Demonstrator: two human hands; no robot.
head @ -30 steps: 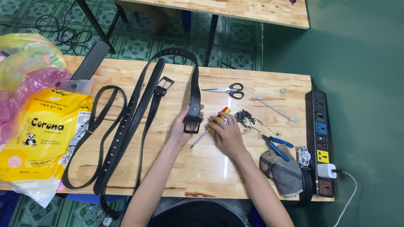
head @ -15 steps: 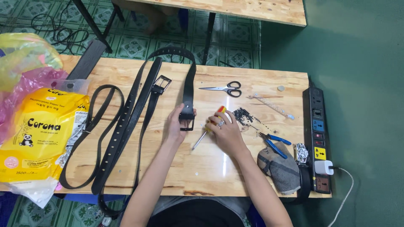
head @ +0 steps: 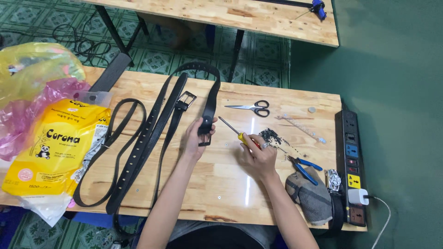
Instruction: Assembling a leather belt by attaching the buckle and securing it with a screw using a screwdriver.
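My left hand (head: pixel 194 138) grips the buckle end of a black belt (head: pixel 210 103) and presses it on the wooden table (head: pixel 221 189). The belt loops away toward the table's far edge. My right hand (head: pixel 258 154) holds a screwdriver (head: pixel 233 131) with a red and yellow handle. Its metal shaft points up and left, with the tip a little right of the buckle and apart from it. A second black belt with a silver buckle (head: pixel 186 99) lies just left of my left hand.
Several black belts (head: pixel 134 152) lie at the left beside a yellow printed bag (head: pixel 55 147) and coloured plastic bags (head: pixel 32 87). Scissors (head: pixel 253 108), a pile of small dark screws (head: pixel 272 137), blue-handled pliers (head: pixel 304 168), a grey pouch (head: pixel 311 193), a wristwatch (head: pixel 333 180) and a black power strip (head: pixel 353 166) lie at the right.
My right hand has drawn back to the right and swung the screwdriver so its shaft now points up and left, away from the buckle. My left hand stays on the buckle.
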